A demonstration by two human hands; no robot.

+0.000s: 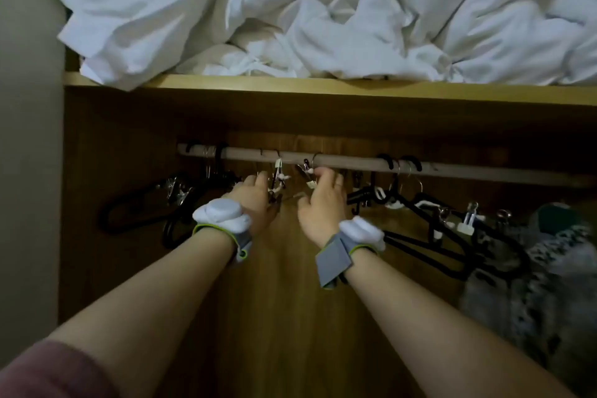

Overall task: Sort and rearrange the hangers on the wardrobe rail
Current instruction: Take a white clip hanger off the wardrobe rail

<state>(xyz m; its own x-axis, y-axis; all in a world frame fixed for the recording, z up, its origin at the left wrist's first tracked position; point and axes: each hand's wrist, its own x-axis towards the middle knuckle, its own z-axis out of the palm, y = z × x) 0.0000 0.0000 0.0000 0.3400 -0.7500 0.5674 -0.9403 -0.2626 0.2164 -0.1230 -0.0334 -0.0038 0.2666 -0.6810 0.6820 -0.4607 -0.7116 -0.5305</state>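
Currently we work the clip hangers with metal hooks point(279, 176) hanging mid-span on the round pale wooden wardrobe rail point(342, 160). Our right hand point(323, 203) pinches one hook near the rail; our left hand point(256, 199) curls around a clip below. Black plastic hangers point(426, 220) bunch at both sides. Next, we judge, slide the gripped hanger toward its matching group, keeping neighbouring hooks untangled

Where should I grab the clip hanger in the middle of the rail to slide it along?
Probably the neck just under the hook of the clip hanger, coming from below and in front: the wardrobe rail blocks the top, and the dangling clips would swing.
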